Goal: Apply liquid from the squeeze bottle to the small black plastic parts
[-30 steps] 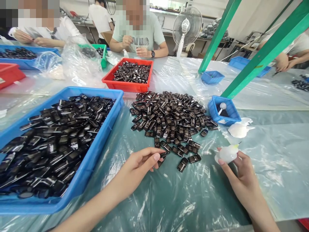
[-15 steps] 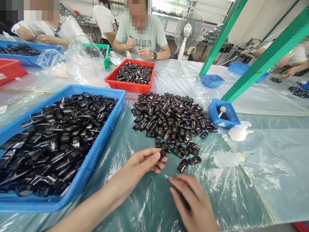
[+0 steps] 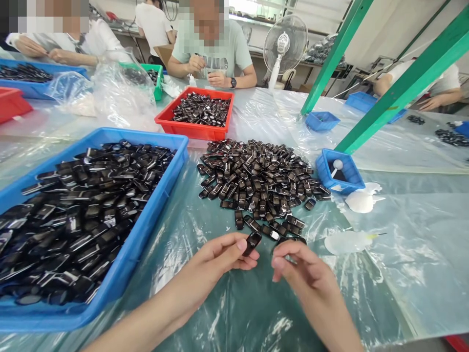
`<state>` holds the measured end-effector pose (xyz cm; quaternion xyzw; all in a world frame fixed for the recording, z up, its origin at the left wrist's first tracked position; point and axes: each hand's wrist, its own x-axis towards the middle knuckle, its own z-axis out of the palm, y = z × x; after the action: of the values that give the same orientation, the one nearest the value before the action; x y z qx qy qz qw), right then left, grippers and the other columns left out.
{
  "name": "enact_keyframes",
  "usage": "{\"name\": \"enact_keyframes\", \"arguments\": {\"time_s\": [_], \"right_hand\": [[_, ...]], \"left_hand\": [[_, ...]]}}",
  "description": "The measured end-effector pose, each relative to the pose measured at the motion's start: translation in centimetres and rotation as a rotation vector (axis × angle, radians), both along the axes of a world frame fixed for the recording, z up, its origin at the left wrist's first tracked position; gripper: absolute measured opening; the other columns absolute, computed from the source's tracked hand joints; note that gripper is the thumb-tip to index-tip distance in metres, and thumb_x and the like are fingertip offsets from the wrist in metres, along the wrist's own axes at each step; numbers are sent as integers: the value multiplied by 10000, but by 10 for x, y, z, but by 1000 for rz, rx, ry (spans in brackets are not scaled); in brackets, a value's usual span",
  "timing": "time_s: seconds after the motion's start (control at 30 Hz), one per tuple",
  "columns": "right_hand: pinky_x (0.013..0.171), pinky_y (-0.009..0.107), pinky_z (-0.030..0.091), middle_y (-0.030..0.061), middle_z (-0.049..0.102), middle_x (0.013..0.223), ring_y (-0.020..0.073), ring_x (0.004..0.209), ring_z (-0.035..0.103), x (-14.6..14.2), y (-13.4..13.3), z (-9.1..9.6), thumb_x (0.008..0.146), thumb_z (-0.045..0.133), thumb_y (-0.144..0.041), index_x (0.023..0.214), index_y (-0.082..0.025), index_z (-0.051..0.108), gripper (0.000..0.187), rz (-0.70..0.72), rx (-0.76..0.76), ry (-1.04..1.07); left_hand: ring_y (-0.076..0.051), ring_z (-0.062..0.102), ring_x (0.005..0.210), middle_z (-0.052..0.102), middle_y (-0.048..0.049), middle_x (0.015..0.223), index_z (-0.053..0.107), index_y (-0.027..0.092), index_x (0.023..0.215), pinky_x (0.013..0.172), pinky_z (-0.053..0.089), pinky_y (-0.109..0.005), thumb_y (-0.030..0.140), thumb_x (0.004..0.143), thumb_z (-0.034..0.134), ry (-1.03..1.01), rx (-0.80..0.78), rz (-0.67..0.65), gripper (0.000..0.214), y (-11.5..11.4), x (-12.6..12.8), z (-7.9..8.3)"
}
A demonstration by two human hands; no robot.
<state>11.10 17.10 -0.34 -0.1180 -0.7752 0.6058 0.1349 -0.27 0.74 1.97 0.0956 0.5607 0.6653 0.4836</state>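
Note:
My left hand (image 3: 229,254) pinches a small glossy black oblong plastic piece (image 3: 252,243) between thumb and fingers, just in front of a heap. My right hand (image 3: 306,274) is close by on the right, its thumb and fingertips curled together. Whatever they hold, if anything, cannot be made out. Behind both hands lies the heap of similar black pieces (image 3: 256,181), with several loose ones at its front edge. One of these shows a white spot (image 3: 274,235). The right hand partly hides the nearest loose pieces.
A large blue tray (image 3: 161,195) full of black pieces stands left. A red tray (image 3: 194,128) is behind the heap. A small blue bin (image 3: 340,171) with a scoop, white material (image 3: 362,199) and a needle-tipped bottle (image 3: 348,243) lie right. Green posts (image 3: 403,93) rise beyond; co-workers sit opposite.
My right hand has risen from the table toward the loose pieces, and its fingers have curled in. The left hand has shifted slightly right and nearer with its black piece.

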Motion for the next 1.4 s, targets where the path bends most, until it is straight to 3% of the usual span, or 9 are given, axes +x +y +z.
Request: {"name": "enact_keyframes", "arguments": {"time_s": [0.1, 0.23, 0.33, 0.8, 1.0, 1.17, 1.4], "right_hand": [[660, 192, 507, -23, 630, 815, 87, 688, 632, -4, 9, 16, 943, 654, -360, 932, -269, 679, 95, 100, -470, -5], [649, 191, 521, -9, 611, 798, 84, 686, 598, -8, 8, 22, 930, 680, -301, 906, -230, 701, 78, 242, -796, -38], [582, 171, 513, -12, 570, 764, 80, 660, 545, -7, 5, 18, 911, 704, -265, 874, -210, 703, 66, 251, -943, -39], [593, 163, 507, -18, 542, 709, 67, 620, 524, 0, 4, 10, 897, 725, -229, 890, -187, 709, 45, 281, -1111, -106], [595, 158, 507, -20, 551, 715, 58, 601, 530, 1, 7, 8, 935, 683, -246, 919, -189, 709, 64, 337, -1120, -144], [631, 184, 540, -17, 549, 786, 83, 703, 560, 2, 6, 7, 926, 690, -217, 936, -216, 686, 11, 309, -1069, -111], [619, 208, 552, -11, 534, 781, 110, 741, 561, 3, 1, 4, 908, 713, -272, 951, -224, 665, 80, 320, -1074, -132]], "left_hand": [[-163, 548, 819, 623, -9, 811, 636, 182, 822, 820, 416, -287, 560, 954, 549, 170, -12, -96, 409, 0, 0, 1], [-155, 497, 745, 565, 6, 742, 631, 186, 825, 745, 380, -274, 493, 999, 449, 364, -39, -180, 397, -1, 2, 4], [-155, 495, 720, 564, 9, 734, 635, 195, 863, 696, 371, -265, 450, 997, 445, 397, -60, -210, 345, -2, 5, 5], [-161, 525, 718, 586, 6, 744, 706, 229, 971, 670, 383, -266, 386, 1015, 432, 545, -66, -195, 319, 0, 11, 8], [-160, 525, 715, 585, 6, 748, 696, 232, 938, 657, 366, -262, 413, 1021, 416, 547, -80, -200, 343, 0, 13, 8], [-156, 525, 698, 583, 9, 727, 683, 225, 900, 654, 359, -261, 398, 1023, 416, 584, -90, -223, 341, -3, 13, 11], [-152, 546, 698, 591, 5, 728, 681, 218, 878, 656, 381, -262, 386, 1034, 399, 632, -103, -224, 364, 0, 16, 12]]}}
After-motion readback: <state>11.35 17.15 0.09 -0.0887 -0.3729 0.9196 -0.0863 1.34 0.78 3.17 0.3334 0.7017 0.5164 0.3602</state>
